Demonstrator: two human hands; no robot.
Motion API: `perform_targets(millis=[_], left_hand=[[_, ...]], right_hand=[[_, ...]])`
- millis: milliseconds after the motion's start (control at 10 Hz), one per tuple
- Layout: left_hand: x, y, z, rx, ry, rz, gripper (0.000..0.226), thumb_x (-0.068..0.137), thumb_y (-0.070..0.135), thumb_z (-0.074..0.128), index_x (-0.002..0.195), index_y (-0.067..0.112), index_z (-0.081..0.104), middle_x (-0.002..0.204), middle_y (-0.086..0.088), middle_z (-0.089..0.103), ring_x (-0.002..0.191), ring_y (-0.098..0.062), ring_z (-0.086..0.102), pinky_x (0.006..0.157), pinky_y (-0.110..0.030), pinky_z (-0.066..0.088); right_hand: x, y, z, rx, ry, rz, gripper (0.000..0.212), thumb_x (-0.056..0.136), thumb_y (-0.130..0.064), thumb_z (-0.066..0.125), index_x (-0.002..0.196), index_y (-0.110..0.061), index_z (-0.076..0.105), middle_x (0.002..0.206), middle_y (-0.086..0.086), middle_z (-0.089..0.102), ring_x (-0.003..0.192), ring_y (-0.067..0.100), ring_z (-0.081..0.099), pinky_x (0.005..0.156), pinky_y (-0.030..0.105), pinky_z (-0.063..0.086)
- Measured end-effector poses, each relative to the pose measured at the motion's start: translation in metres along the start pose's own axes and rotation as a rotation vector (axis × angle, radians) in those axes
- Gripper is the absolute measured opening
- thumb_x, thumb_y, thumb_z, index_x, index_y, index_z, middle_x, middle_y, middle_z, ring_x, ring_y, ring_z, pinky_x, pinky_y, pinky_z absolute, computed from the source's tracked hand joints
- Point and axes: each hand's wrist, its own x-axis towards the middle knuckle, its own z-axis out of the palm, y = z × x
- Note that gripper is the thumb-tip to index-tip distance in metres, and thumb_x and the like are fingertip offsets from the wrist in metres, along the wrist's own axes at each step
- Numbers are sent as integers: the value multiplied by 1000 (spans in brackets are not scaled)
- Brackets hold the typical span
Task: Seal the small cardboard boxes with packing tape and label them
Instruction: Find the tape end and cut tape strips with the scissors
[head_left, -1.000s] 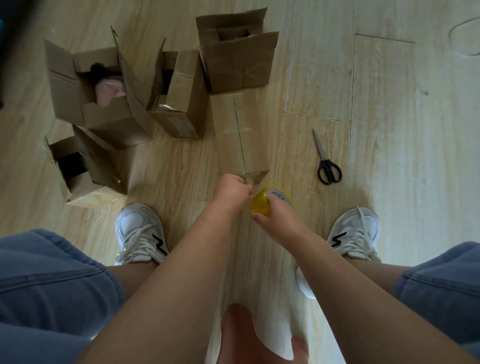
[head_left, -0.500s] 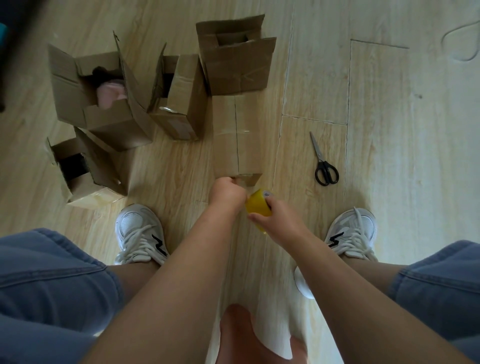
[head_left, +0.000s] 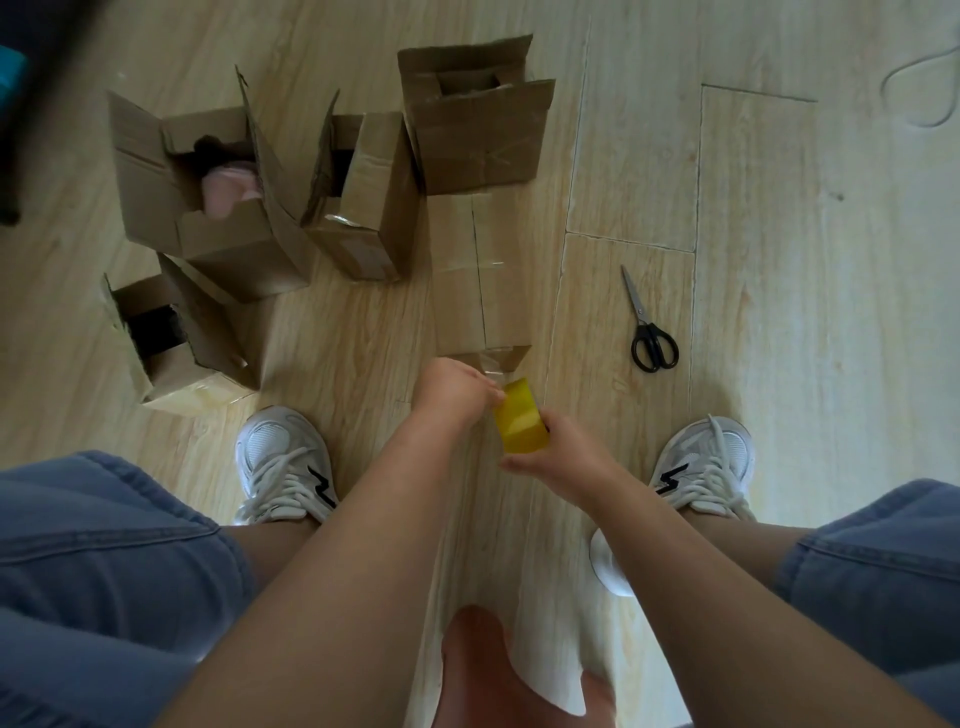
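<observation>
The tape roll (head_left: 521, 423), a yellow-tinted ring of glossy packing tape, sits in the right hand (head_left: 563, 457), whose thumb and fingers curl round its rim. It looks light and rigid, best held across the rim or through the core so that it can turn freely. A clear tape strip (head_left: 493, 366) runs from it to the near end of the closed box (head_left: 470, 275). The left hand (head_left: 452, 389) is curled, its fingertips pinching this strip where it leaves the roll. The film is thin, sticky and prone to fold onto itself, so it is probably best kept taut and touched only at its edges.

The closed box lies flat on the floor (head_left: 779, 312) just beyond the hands, between the person's shoes and the open boxes. It is plain brown corrugated card, long and narrow, with its flaps meeting along a centre seam. It appears light and likely to slide if the tape is pulled hard.

Four more cartons stand beyond and to the left with their flaps raised. One open box (head_left: 218, 244) shows something pink and soft inside. Black-handled scissors (head_left: 649, 332) lie to the right on the pale wood-grain planks, apart from the boxes.
</observation>
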Motion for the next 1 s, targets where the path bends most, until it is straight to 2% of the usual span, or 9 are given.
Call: perform_targets(millis=[100, 200, 300, 500, 600, 700, 800, 900, 1000], left_hand=[[1, 1, 1, 38, 16, -34, 15, 85, 4, 73, 101, 1, 74, 109, -13, 72, 104, -26, 66, 96, -37, 53], [2, 2, 1, 50, 46, -34, 17, 87, 8, 73, 102, 1, 73, 107, -17, 71, 105, -33, 66, 94, -42, 54], [2, 2, 4, 74, 41, -24, 7, 92, 9, 67, 94, 3, 70, 108, -17, 70, 106, -33, 65, 95, -42, 53], [-3, 5, 8, 59, -4, 13, 3, 92, 2, 63, 92, 0, 64, 114, -23, 68, 111, -36, 64, 99, -46, 51], [-2, 8, 8, 114, -54, 54, 20, 93, 1, 55, 107, -8, 66, 114, -24, 68, 108, -36, 66, 94, -45, 55], [6, 6, 4, 166, -73, 53, 24, 90, 0, 56, 110, -10, 66, 111, -24, 69, 104, -35, 68, 91, -44, 57], [5, 7, 2, 191, -87, 45, 22, 90, -3, 54, 107, -11, 65, 100, -22, 69, 86, -29, 67, 85, -38, 58], [4, 11, 3, 183, -112, 40, 12, 95, -3, 49, 98, 0, 60, 85, -14, 64, 71, -23, 61, 72, -31, 55], [3, 12, 4, 148, -116, 21, 10, 96, -3, 48, 94, 1, 58, 81, -13, 62, 63, -21, 58, 62, -27, 51]], right_hand=[[-1, 8, 2, 49, -9, 10, 43, 84, -37, 77, 118, -18, 60, 101, 1, 65, 90, 17, 62, 69, 28, 45], [-2, 4, 4, -35, 3, -18, 36, 91, -46, 67, 114, -21, 56, 98, -1, 63, 83, 13, 59, 62, 24, 40], [-2, -5, 9, -236, 50, -78, 32, 95, -52, 58, 103, -22, 48, 80, -8, 50, 70, 9, 49, 56, 24, 33], [2, -10, 8, -311, 45, -106, 26, 99, -46, 54, 92, -23, 43, 74, -8, 47, 61, 5, 44, 52, 24, 30], [7, -7, 7, -300, 48, -85, 31, 98, -46, 56, 85, -21, 43, 73, -6, 46, 61, 8, 44, 53, 26, 32], [6, -8, 9, -318, 32, -94, 33, 98, -48, 56, 87, -19, 45, 72, -6, 46, 60, 8, 44, 52, 26, 31], [5, -9, 10, -331, 20, -104, 33, 99, -46, 55, 83, -20, 44, 70, -7, 45, 58, 6, 42, 50, 24, 26], [6, -6, 8, -322, 15, -100, 36, 99, -45, 56, 74, -24, 40, 69, -6, 47, 58, 7, 43, 50, 25, 29], [8, -5, 8, -298, 3, -95, 36, 98, -43, 58, 73, -23, 41, 71, -5, 48, 60, 10, 46, 52, 27, 33]])
